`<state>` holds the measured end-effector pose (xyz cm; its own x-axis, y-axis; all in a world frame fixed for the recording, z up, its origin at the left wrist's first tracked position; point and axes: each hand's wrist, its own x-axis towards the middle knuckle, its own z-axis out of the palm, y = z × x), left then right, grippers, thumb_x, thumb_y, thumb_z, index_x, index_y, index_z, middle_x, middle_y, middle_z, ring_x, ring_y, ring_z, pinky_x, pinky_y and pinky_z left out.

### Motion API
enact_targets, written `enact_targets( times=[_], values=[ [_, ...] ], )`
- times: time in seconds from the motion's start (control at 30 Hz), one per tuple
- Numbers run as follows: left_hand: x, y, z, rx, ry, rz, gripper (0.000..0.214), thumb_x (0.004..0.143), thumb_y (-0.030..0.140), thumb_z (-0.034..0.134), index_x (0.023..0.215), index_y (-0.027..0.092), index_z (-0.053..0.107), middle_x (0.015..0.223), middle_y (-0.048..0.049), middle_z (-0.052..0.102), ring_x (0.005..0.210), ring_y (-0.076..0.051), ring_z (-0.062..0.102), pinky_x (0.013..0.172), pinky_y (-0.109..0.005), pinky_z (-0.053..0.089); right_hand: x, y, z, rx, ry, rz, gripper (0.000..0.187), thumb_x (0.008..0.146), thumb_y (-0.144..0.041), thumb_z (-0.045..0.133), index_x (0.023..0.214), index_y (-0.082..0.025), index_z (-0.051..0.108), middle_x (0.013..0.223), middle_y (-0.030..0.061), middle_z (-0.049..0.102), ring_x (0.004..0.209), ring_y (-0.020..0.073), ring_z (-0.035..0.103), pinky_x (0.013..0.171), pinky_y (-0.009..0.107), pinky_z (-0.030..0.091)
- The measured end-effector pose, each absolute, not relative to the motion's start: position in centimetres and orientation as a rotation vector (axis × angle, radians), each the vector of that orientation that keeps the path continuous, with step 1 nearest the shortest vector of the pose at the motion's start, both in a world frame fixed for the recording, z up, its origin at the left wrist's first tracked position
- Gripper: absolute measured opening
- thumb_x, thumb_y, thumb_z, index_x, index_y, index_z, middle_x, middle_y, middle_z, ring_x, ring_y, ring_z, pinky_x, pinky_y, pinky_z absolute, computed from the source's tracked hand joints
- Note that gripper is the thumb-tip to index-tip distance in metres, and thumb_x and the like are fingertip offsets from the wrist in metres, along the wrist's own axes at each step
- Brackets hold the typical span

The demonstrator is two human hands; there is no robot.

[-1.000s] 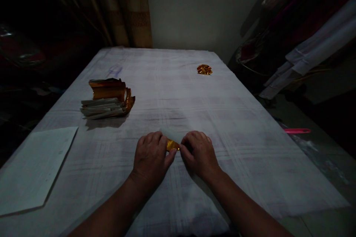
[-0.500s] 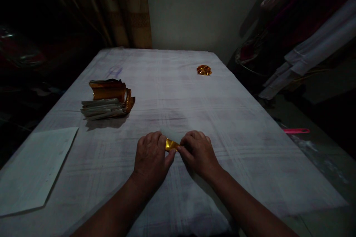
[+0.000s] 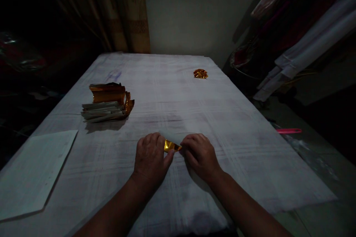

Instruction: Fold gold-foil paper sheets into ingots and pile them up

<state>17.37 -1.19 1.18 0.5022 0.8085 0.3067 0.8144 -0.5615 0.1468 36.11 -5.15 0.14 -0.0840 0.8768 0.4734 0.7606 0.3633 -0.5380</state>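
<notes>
A small piece of shiny gold foil paper (image 3: 170,146) lies near the front middle of the cloth-covered table, its right end narrowing to a point. My left hand (image 3: 151,155) is closed on the paper's left part, thumb along its near edge. My right hand (image 3: 200,154) has its fingers drawn together in a pinch at the pointed right end. Whether the right fingertips still grip that tip is hard to make out. Part of the paper is hidden under the left fingers, and a pale sheet edge shows just behind it.
A curved stack of gold-and-grey papers (image 3: 107,105) sits at the left. A folded gold foil piece (image 3: 200,73) lies at the far right. A pale sheet (image 3: 36,172) rests at the left front. Clothes (image 3: 308,44) hang beyond the table's (image 3: 222,118) right edge; a pink-handled object (image 3: 289,131) is below.
My right fingers have shifted slightly right along the gold foil paper, and more of its pointed right end shows. My left hand has hardly moved. The view has tilted up slightly.
</notes>
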Motion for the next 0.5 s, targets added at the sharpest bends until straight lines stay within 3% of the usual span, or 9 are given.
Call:
enact_targets(
  times=[0.27, 0.5],
  values=[
    [16.4, -0.8, 1.1, -2.783, -1.397, -0.615, 0.014, 0.096, 0.031, 0.057, 0.096, 0.017, 0.062, 0.104, -0.0113, 0.067, 0.099, -0.03, 0.06, 0.091, -0.049, 0.048, 35.1, -5.5, -0.1, -1.442, -2.065, 0.213, 0.022, 0.092, -0.01, 0.054, 0.101, -0.021, 0.07, 0.093, 0.0064, 0.068, 0.084, 0.02, 0.06, 0.075, 0.033, 0.05],
    [13.8, 0.1, 0.5, -2.918, -1.236, -0.77, 0.025, 0.098, 0.019, 0.053, 0.118, 0.023, 0.068, 0.127, -0.0081, 0.068, 0.12, -0.029, 0.058, 0.101, -0.05, 0.044, 34.9, -7.1, 0.3, -1.459, -2.24, 0.056, 0.026, 0.096, -0.02, 0.054, 0.118, -0.018, 0.067, 0.109, 0.0123, 0.067, 0.094, 0.0243, 0.058, 0.079, 0.039, 0.049]
  ],
)
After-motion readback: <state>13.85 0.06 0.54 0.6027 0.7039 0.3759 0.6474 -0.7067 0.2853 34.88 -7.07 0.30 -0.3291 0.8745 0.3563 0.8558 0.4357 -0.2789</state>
